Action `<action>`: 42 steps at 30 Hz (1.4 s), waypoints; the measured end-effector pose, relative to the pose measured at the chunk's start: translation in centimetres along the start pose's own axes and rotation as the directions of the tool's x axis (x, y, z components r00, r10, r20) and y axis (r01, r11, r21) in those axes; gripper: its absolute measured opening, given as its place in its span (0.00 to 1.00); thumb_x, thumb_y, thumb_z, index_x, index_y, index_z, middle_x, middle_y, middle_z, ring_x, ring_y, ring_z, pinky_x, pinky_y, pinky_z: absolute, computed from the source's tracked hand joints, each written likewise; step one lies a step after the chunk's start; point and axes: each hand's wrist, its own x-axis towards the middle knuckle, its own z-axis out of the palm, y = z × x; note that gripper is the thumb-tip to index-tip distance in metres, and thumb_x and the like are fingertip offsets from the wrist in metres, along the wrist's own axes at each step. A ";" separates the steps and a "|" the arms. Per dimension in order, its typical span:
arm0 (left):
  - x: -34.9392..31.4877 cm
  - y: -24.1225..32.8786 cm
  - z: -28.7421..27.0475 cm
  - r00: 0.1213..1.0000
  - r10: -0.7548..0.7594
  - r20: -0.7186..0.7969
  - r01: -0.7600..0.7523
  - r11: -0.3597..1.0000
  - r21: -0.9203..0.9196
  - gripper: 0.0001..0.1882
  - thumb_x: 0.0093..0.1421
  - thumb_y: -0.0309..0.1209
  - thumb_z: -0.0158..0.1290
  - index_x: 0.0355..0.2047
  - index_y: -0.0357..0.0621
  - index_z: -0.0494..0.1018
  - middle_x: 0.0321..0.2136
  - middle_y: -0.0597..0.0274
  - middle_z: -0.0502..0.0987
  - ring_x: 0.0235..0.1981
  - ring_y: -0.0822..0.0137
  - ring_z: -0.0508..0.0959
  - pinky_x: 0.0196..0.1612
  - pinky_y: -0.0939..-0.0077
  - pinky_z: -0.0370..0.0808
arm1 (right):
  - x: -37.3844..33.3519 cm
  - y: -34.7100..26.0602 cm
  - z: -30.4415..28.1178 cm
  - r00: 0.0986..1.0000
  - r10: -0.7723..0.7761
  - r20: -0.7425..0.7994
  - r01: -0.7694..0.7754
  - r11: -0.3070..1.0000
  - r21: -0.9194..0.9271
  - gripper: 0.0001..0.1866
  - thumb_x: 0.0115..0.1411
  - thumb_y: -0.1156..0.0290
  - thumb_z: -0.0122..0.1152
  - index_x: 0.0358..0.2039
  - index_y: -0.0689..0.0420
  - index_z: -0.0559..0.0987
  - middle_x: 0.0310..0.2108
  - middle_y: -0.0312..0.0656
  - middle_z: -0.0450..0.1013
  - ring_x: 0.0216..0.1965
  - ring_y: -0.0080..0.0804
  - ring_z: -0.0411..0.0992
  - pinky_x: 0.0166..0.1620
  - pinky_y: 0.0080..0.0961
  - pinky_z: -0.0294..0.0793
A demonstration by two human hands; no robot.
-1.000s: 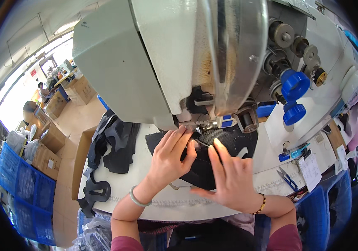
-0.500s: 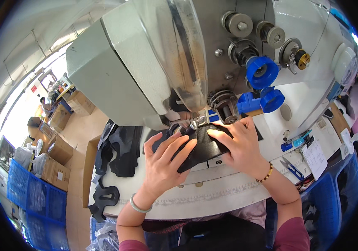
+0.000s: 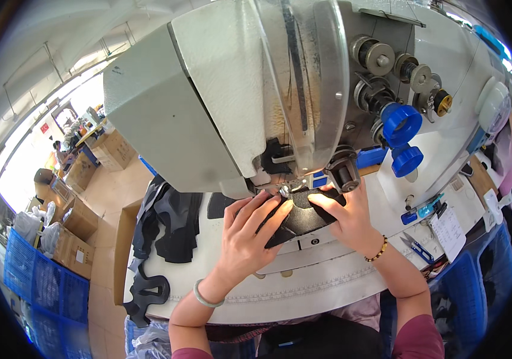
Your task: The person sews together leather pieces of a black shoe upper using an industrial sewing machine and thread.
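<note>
While the black piece lies between my hands, its near edge slants away to the right. My left hand, fingers spread a bit on top, is closer to the metal foot. My right hand has its thumb on top; I can't tell if it pinches.

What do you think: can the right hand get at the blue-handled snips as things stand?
Probably yes: the blue-handled snips lie uncovered on the table, though the right hand must first leave the black piece.
</note>
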 end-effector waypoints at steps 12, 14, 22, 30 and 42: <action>0.0 1.0 0.7 0.985 0.174 -0.019 -0.174 0.985 0.000 0.20 0.40 0.18 0.53 0.37 0.42 0.78 0.40 0.64 0.76 0.45 0.63 0.73 0.46 0.70 0.74 | 0.0 0.9 0.4 0.994 0.109 -0.008 -0.102 0.946 0.309 0.24 0.38 0.87 0.52 0.37 0.51 0.80 0.39 0.41 0.69 0.45 0.41 0.66 0.49 0.37 0.64; 0.4 1.3 0.8 0.983 0.178 -0.048 -0.173 0.980 0.095 0.18 0.43 0.23 0.55 0.38 0.40 0.78 0.38 0.63 0.76 0.42 0.65 0.75 0.46 0.72 0.76 | 0.0 1.3 0.5 0.990 0.138 0.017 -0.133 0.905 0.405 0.27 0.38 0.90 0.49 0.38 0.52 0.80 0.40 0.42 0.69 0.46 0.40 0.66 0.51 0.33 0.65; 0.5 1.5 0.9 0.985 0.158 -0.073 -0.147 0.979 0.144 0.14 0.44 0.23 0.56 0.35 0.42 0.79 0.34 0.67 0.78 0.38 0.69 0.77 0.43 0.78 0.77 | -0.1 1.5 0.3 0.995 0.094 0.023 -0.096 0.929 0.358 0.28 0.38 0.90 0.50 0.39 0.52 0.80 0.39 0.42 0.71 0.44 0.42 0.69 0.49 0.35 0.67; 0.8 1.4 0.7 0.987 0.134 -0.092 -0.124 0.987 0.102 0.14 0.44 0.21 0.56 0.33 0.43 0.79 0.33 0.68 0.78 0.37 0.69 0.77 0.43 0.78 0.78 | -0.2 1.4 -0.4 0.988 0.087 0.125 -0.129 0.917 0.378 0.30 0.37 0.91 0.50 0.42 0.54 0.80 0.42 0.45 0.71 0.46 0.41 0.69 0.51 0.34 0.67; -0.1 0.2 2.3 0.969 0.181 -0.170 -0.167 0.981 0.094 0.18 0.42 0.21 0.56 0.38 0.37 0.77 0.36 0.61 0.76 0.39 0.65 0.75 0.42 0.73 0.75 | -0.3 1.1 -1.0 0.977 0.052 0.207 -0.108 0.957 0.271 0.25 0.39 0.87 0.55 0.42 0.57 0.77 0.43 0.48 0.68 0.46 0.45 0.68 0.49 0.36 0.68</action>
